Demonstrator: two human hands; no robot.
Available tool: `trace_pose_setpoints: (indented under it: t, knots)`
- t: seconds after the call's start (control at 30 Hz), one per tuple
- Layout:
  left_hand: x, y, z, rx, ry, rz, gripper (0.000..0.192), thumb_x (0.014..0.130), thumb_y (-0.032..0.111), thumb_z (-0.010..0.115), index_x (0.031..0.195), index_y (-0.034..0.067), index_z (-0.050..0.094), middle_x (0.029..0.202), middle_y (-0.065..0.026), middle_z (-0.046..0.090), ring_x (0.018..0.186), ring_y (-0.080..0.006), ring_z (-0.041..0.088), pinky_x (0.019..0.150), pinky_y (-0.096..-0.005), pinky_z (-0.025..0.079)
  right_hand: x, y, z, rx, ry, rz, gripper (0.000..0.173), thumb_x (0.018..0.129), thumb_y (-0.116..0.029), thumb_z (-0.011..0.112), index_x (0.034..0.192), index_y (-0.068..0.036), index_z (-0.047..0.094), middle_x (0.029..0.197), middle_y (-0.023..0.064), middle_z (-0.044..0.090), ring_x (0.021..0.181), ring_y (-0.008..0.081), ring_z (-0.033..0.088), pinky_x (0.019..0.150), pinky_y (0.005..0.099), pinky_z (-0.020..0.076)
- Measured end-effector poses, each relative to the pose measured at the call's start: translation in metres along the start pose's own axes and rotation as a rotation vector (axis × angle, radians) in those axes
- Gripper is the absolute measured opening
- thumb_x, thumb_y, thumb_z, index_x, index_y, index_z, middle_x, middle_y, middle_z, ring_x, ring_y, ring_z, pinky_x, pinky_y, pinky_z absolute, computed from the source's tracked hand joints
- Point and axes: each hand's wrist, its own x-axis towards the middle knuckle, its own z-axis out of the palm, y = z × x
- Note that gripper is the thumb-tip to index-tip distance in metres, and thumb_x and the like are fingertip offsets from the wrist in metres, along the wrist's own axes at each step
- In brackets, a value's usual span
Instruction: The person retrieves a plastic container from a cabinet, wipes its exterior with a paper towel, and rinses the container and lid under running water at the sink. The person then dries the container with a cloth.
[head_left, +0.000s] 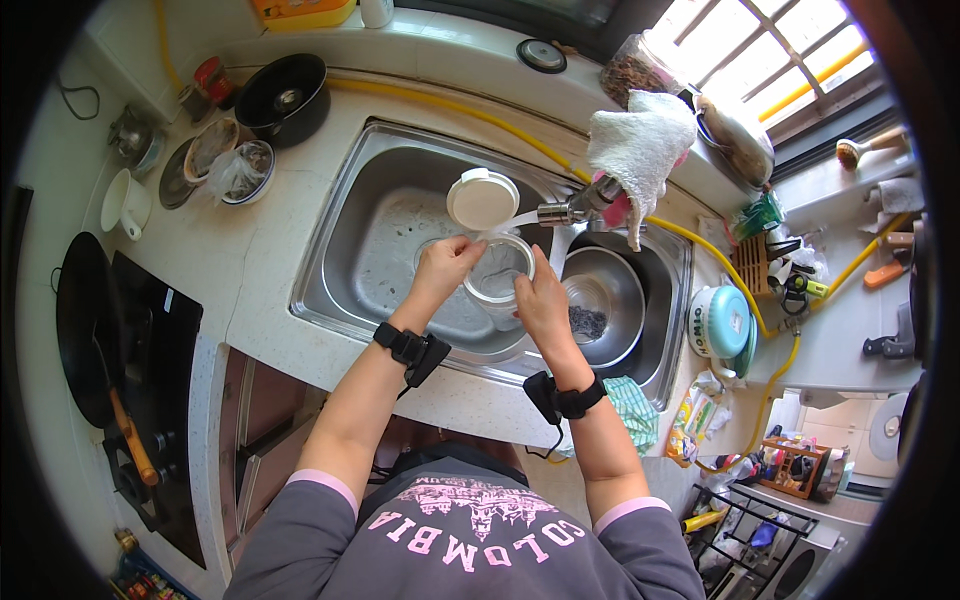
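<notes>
Over the left basin of a steel sink (337, 225), my right hand (540, 296) grips the side of a clear plastic jar (499, 277) with a white rim. At the jar's other side is my left hand (448, 266), its fingers bent at the rim; whether they grip it is unclear. Water runs from the metal faucet (555, 214) toward the jar's mouth. A white flip-open lid (483, 199) is just beyond the jar. A steel bowl (634, 292) stands in the right basin, with a clear container and a dark scouring pad (587, 322) inside.
A white cloth (641, 139) drapes over the faucet, and a yellow hose (465, 112) runs behind the sink. At left are a black pot (307, 112), small bowls and a wok (86, 322) on the stove. A blue-lidded container (724, 322) and a checked cloth (634, 409) lie to the right.
</notes>
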Motion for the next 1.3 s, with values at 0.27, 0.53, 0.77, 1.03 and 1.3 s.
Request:
trace_pose_setpoints:
  t: [0.27, 0.53, 0.77, 1.03, 1.3]
  knots:
    - [-0.01, 0.012, -0.005, -0.163, -0.013, -0.055, 0.027, 0.082, 0.02, 0.059, 0.102, 0.002, 0.062, 0.081, -0.0022, 0.061, 0.069, -0.0102, 0.054, 0.061, -0.0247, 0.043, 0.014, -0.014, 0.002, 0.149, -0.113, 0.134, 0.048, 0.082, -0.014, 0.044, 0.126, 0.006, 0.042, 0.108, 0.0242, 0.058, 0.086, 0.0312, 0.063, 0.062, 0.0375, 0.0533]
    - [-0.003, -0.001, -0.005, -0.299, 0.134, -0.126, 0.047, 0.07, 0.002, 0.046, 0.116, -0.001, 0.053, 0.102, -0.0136, 0.061, 0.095, -0.0226, 0.057, 0.081, -0.0304, 0.043, 0.024, 0.0, 0.022, 0.42, -0.315, 0.277, 0.03, 0.084, -0.017, 0.044, 0.104, 0.003, 0.052, 0.08, 0.0101, 0.057, 0.069, 0.0168, 0.056, 0.054, 0.0323, 0.0557]
    - [-0.001, -0.005, -0.009, 0.155, 0.198, 0.003, 0.046, 0.07, 0.001, 0.043, 0.114, 0.004, 0.056, 0.106, -0.0228, 0.06, 0.102, -0.0383, 0.055, 0.084, -0.0393, 0.044, 0.051, 0.021, 0.04, 0.296, -0.297, 0.19, 0.037, 0.089, -0.029, 0.051, 0.115, -0.003, 0.054, 0.098, 0.0051, 0.057, 0.086, 0.0161, 0.053, 0.074, 0.0344, 0.0463]
    - [-0.005, 0.017, -0.005, 0.617, 0.094, -0.039, 0.039, 0.074, 0.007, 0.046, 0.111, 0.007, 0.057, 0.102, -0.02, 0.06, 0.1, -0.0386, 0.056, 0.081, -0.0623, 0.037, 0.063, 0.024, 0.045, 0.634, -0.125, 0.41, 0.037, 0.088, -0.027, 0.053, 0.116, -0.003, 0.054, 0.098, 0.0066, 0.061, 0.086, 0.0164, 0.058, 0.072, 0.0304, 0.0467]
    - [-0.01, 0.05, -0.028, 0.8, 0.079, -0.049, 0.027, 0.075, 0.008, 0.048, 0.099, 0.006, 0.06, 0.094, -0.0182, 0.064, 0.089, -0.0383, 0.062, 0.085, -0.0689, 0.03, 0.074, 0.005, 0.063, 0.725, -0.098, 0.287, 0.019, 0.087, -0.023, 0.052, 0.095, -0.006, 0.058, 0.082, 0.0019, 0.06, 0.074, 0.012, 0.058, 0.065, 0.0269, 0.0448]
